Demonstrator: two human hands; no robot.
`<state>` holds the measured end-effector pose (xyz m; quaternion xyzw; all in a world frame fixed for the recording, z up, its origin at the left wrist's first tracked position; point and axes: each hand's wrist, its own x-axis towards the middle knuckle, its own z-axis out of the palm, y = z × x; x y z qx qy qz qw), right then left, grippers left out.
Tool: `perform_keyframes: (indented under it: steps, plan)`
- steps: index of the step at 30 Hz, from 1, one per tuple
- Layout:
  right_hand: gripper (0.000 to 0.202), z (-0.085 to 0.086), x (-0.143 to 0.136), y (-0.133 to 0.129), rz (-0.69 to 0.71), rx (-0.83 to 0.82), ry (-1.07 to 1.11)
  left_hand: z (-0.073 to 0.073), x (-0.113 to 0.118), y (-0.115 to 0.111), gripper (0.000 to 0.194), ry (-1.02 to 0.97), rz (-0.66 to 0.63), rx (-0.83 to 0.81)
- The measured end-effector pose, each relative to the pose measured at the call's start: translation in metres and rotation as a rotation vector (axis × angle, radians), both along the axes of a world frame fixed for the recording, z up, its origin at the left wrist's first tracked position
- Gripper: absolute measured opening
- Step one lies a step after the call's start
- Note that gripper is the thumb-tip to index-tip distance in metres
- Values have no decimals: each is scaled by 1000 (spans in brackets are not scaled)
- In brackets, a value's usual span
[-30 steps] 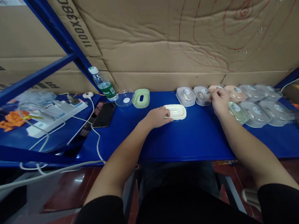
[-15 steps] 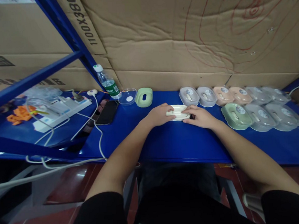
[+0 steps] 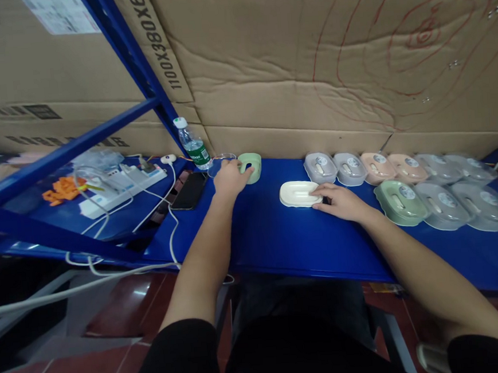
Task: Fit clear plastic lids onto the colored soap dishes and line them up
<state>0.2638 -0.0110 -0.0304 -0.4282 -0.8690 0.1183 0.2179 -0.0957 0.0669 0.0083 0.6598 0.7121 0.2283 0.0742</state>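
Note:
A cream oval tray-like dish lies on the blue table. My right hand grips its right end, fingertips on the rim and thumb at the near side. Farther left, my left hand is at the left edge of a light green oval piece with a slot. Its thumb reaches over the green piece, apart from the fingers. A clear lid sits just behind and left of this hand, partly hidden by it.
Several lidded boxes, including a green one and a peach one, stand in rows at right. A water bottle, a black phone and a power strip with cables are at left. Cardboard backs the blue table.
My left hand has let go of the cream dish and moved left to the green piece. My right hand stays on the dish. The view has shifted slightly.

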Motion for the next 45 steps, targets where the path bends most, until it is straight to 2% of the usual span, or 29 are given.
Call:
perform_keyframes:
  steps: [4, 7, 9, 11, 14, 17, 20, 24, 28, 31, 35, 37, 40, 43, 45]
  plan:
    - [41, 3, -1, -2, -11, -10, -12, 6, -22, 2, 51, 3, 138, -36]
    - [41, 4, -2, -3, -27, -29, -32, 4, -28, 4, 49, -1, 148, -81]
    - [42, 4, -2, -3, -29, -29, -34, 1, -22, 5, 54, -13, 47, -51]
    - [42, 3, -2, -3, -26, -21, -34, -3, -11, 5, 57, -2, -107, -18]
    - [42, 2, -1, -2, -19, -17, -34, -8, 6, 2, 52, 115, -285, -61]
    - [42, 4, -2, -3, -16, -16, -14, -10, 12, 0, 32, 229, -314, -102]
    - [43, 6, -3, -4, -26, -9, 1, -7, 11, -2, 15, 215, -318, -46]
    - [37, 4, -3, -3, 0, 42, -3, 2, 14, -10, 17, 64, -389, 116]
    - [26, 1, -6, -1, 84, 55, 14, 5, 25, -18, 23, -268, -462, 197]
    - [43, 3, -8, -1, 82, 36, 138, 7, 33, -22, 26, -593, -545, 176]
    - [68, 8, -4, 0, -134, 104, 267, 14, 39, -25, 29, -846, -600, 92]
    - [82, 8, -3, 0, -223, 140, 305, 18, 43, -27, 28, -923, -585, 48]
    - [98, 5, -5, 0, -217, 131, 316, 17, 53, -30, 24, -1006, -515, -5]
    - [96, 0, -12, 0, -169, 122, 312, 10, 66, -30, 20, -1030, -402, -71]
    - [92, -1, -14, 0, -161, 129, 324, 5, 71, -30, 21, -959, -349, -79]
